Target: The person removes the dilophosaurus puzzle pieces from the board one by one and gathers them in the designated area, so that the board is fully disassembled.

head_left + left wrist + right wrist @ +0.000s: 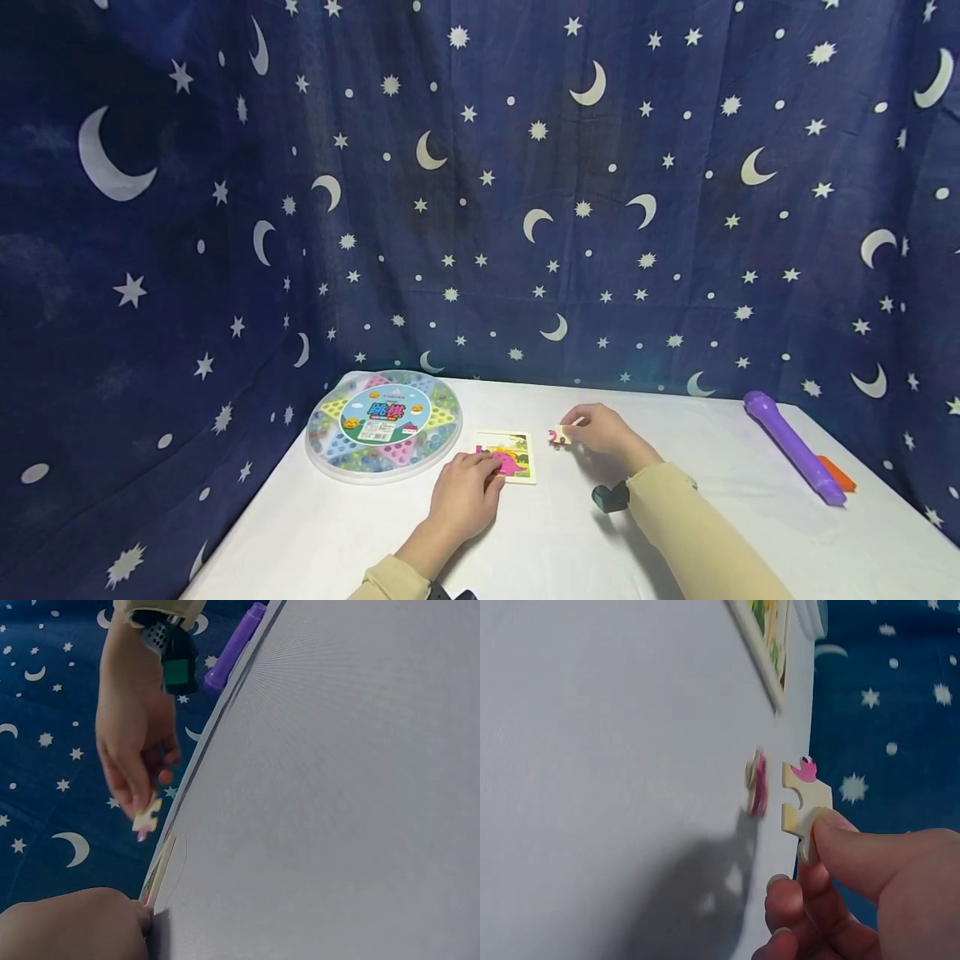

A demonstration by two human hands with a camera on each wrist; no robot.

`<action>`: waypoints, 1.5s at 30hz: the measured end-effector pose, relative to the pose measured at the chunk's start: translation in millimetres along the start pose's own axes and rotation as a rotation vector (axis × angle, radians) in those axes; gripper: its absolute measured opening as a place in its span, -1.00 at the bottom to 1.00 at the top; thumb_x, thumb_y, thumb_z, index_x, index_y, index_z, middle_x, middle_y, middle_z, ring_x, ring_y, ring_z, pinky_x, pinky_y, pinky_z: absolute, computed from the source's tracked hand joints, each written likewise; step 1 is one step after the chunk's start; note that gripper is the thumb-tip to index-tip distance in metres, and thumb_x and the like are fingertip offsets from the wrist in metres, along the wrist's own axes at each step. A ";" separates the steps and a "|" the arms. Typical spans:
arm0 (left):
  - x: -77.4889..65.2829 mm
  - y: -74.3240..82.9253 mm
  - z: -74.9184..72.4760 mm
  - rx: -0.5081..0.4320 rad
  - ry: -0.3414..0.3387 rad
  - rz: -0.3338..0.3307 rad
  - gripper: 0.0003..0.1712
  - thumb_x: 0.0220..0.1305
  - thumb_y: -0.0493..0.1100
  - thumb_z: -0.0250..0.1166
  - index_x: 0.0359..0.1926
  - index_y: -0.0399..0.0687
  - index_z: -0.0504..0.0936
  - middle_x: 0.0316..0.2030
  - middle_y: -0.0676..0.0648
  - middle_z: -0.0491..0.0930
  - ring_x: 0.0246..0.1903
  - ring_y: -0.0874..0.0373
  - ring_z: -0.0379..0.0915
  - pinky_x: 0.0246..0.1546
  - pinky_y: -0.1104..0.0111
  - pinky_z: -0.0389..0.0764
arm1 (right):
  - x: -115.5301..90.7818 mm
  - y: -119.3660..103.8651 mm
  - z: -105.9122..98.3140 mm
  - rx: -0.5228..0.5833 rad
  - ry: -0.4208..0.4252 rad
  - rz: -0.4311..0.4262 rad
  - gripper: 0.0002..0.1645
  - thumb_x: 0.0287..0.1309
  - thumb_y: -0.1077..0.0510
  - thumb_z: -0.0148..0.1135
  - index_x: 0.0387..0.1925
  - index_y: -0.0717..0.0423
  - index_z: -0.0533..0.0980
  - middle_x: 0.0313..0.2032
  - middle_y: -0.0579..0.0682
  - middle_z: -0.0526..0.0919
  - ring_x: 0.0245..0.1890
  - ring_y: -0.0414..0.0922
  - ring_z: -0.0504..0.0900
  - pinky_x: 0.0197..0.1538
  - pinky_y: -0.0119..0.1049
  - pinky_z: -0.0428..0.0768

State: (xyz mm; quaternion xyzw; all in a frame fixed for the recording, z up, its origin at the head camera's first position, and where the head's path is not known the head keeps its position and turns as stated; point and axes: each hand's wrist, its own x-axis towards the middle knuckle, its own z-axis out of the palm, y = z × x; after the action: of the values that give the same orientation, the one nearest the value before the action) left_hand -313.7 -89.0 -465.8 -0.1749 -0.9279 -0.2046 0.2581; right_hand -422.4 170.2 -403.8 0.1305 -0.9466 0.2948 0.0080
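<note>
A small framed jigsaw puzzle [521,444] with a pink figure lies on the white table. My left hand [467,492] rests at its near left side, fingers over the picture and thumb by the near edge. To the right of the puzzle, my right hand [602,430] pinches a cream jigsaw piece [807,793] with a pink patch between thumb and fingers. The right wrist view shows that piece held above the table. Beside it in that view is a second, blurred pink-edged jigsaw piece [758,784].
A round Chinese checkers box [405,454] with clear sides and colourful marbles sits left of the puzzle. At the right lie a purple microphone-shaped stick [795,450] and an orange object [837,474] partly behind it. A blue curtain [495,208] with moons and stars hangs around the table.
</note>
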 end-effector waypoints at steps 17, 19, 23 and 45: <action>-2.5 0.8 1.0 -0.004 0.001 0.008 -0.73 0.35 -0.06 0.34 0.02 0.06 0.78 -0.03 -0.05 0.70 0.03 -0.02 0.56 0.06 0.04 0.53 | -15.3 27.1 -11.2 -0.069 0.006 0.054 -0.92 0.33 0.20 0.27 -0.28 0.10 0.65 -0.34 -0.01 0.65 -0.31 -0.04 0.58 -0.15 -0.01 0.58; -2.9 1.9 0.8 0.012 -0.018 0.010 -0.69 0.37 -0.02 0.31 0.08 0.13 0.77 0.00 -0.07 0.68 0.06 -0.03 0.54 0.08 0.03 0.52 | -16.8 27.0 -11.4 -0.110 0.017 0.051 -0.93 0.32 0.20 0.28 -0.30 0.10 0.64 -0.33 0.00 0.65 -0.29 -0.03 0.58 -0.10 0.03 0.58; -4.0 2.9 1.2 0.052 -0.048 0.010 -0.65 0.41 0.04 0.27 0.16 0.25 0.73 0.04 -0.10 0.63 0.11 -0.03 0.48 0.10 0.03 0.48 | -19.2 27.1 -10.6 -0.154 0.022 0.054 -0.94 0.28 0.21 0.33 -0.32 0.10 0.61 -0.36 -0.01 0.65 -0.33 -0.05 0.59 -0.15 -0.01 0.61; -2.4 3.9 -1.2 0.071 -0.071 0.014 -0.65 0.43 0.05 0.23 0.16 0.24 0.73 0.09 -0.14 0.61 0.15 -0.05 0.44 0.14 0.02 0.45 | 1.3 -30.5 25.6 -0.249 0.050 -0.046 -0.95 0.26 0.13 0.40 -0.33 -0.01 0.67 -0.36 -0.10 0.67 -0.26 -0.07 0.62 0.02 0.06 0.60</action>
State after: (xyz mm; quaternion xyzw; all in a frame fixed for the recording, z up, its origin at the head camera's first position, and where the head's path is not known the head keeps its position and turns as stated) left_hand -309.6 -86.8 -465.0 -0.1794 -0.9419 -0.1631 0.2326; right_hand -414.4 131.4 -407.8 0.1427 -0.9721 0.1779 0.0546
